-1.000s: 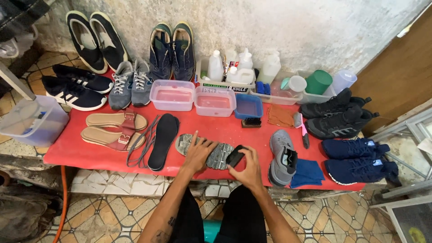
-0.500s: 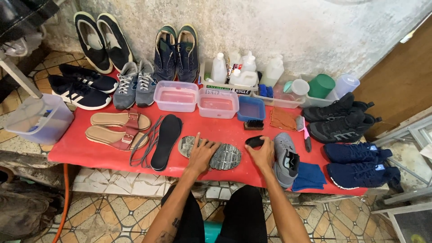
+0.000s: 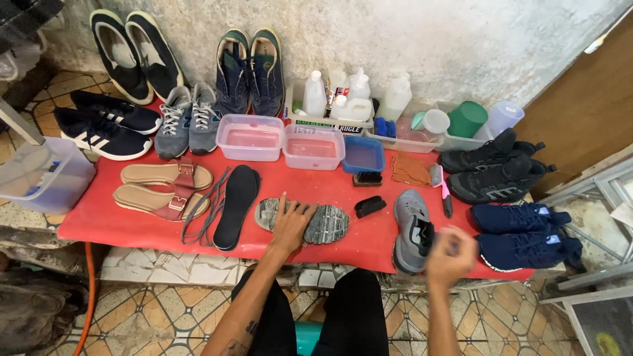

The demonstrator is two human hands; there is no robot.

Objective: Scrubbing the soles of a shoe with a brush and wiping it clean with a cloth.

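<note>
Head view: left hand (image 3: 291, 225) is pressing flat, fingers spread, on a grey upturned shoe sole (image 3: 310, 221) at the red table's (image 3: 112, 221) front edge.
Right hand (image 3: 450, 257) is hovering blurred near the grey sneaker (image 3: 410, 227); its finger state is unclear. A small black brush (image 3: 369, 206) is lying just beside the sole.

The left hand (image 3: 290, 224) lies flat, palm down, fingers spread and pointing to the far side, its forearm stretching back to the near edge. The right hand (image 3: 450, 256) is raised, blurred, loosely curled, nearer and well to the right.
</note>
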